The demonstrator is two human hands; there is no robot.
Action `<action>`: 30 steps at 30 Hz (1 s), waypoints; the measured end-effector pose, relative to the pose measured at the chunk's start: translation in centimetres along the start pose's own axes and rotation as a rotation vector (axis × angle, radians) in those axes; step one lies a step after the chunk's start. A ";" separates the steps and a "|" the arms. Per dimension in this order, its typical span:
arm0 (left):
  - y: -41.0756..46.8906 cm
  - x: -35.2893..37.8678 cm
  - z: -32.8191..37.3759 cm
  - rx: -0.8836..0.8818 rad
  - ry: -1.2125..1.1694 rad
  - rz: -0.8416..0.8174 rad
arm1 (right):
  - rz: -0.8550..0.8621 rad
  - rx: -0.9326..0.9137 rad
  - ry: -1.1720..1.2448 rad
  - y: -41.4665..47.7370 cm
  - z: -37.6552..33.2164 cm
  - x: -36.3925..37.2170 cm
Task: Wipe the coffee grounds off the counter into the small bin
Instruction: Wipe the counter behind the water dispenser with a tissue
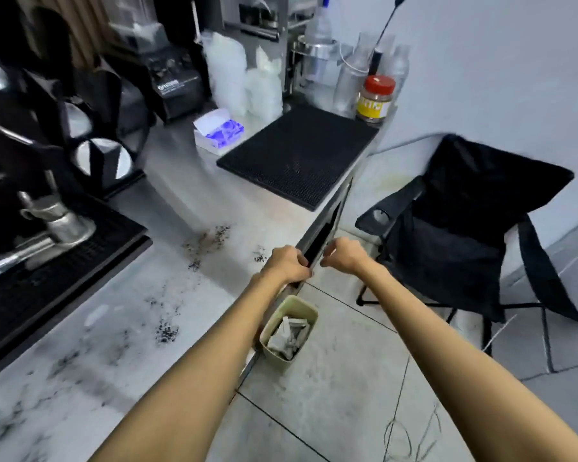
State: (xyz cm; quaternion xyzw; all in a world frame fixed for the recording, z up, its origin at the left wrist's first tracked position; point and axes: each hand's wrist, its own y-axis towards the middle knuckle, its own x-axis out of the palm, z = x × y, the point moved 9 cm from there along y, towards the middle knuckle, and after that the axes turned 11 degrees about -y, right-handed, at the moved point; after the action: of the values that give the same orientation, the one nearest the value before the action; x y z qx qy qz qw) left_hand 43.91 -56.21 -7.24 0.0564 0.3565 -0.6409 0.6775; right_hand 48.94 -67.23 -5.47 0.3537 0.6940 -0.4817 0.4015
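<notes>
Dark coffee grounds (207, 241) lie scattered on the pale marbled counter (131, 361), with smaller patches of grounds (166, 332) nearer me and a few by the edge. My left hand (287, 261) rests at the counter's right edge, fingers curled over it. My right hand (344, 255) hovers just past the edge, fingers curled, with nothing seen in it. Below the hands, beside the counter's side, is the small pale green bin (309, 311) with crumpled paper inside. I cannot tell whether it hangs or stands on the floor.
An espresso machine with a black drip tray (47, 278) fills the left. A black rubber mat (297, 155), a tissue box (217, 130), bottles and a red-lidded jar (376, 98) sit at the back. A black folding chair (464, 228) stands on the tiled floor at right.
</notes>
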 end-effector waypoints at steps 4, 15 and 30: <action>-5.3 -9.5 0.5 -0.030 -0.018 0.107 | -0.020 -0.205 -0.115 -3.2 -9.8 -4.5; -27.3 -29.6 -21.9 -0.552 -0.081 0.452 | -0.205 -0.868 -0.371 -16.7 -42.9 5.2; -33.2 -47.0 -41.9 -0.754 -0.201 0.675 | -0.209 -0.956 -0.400 -17.6 -71.7 16.2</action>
State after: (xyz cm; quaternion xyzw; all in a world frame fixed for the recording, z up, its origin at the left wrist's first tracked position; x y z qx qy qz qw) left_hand 0.06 -0.68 0.48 -0.1420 0.4578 -0.2156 0.8507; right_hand 11.01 -2.25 2.06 -0.0389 0.7776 -0.2070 0.5924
